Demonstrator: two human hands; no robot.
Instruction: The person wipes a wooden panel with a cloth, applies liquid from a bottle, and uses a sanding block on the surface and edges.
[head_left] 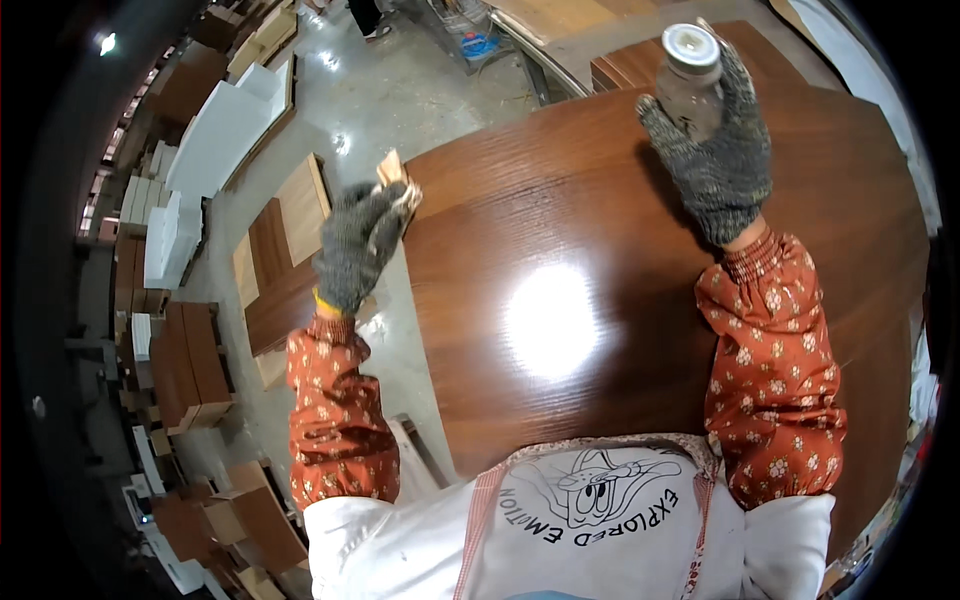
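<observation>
A glossy brown wood-grain panel (470,220) lies in front of me. My left hand (358,240), in a dark grey knit glove, is closed at the panel's far left corner. From its fingers sticks a pale tan piece (391,167); whether it is cloth or wood I cannot tell. Over the far right part of the panel, my right hand (715,165), gloved alike, grips a clear glass jar (690,100) with a white lid (690,46) between thumb and fingers. The jar's contents do not show clearly.
More brown boards (745,60) lie beyond the panel's far edge. On the grey floor at left are flat panels (290,240), white foam-like pieces (215,130) and stacked brown boards (190,355). A person's leg (366,15) shows at the far top.
</observation>
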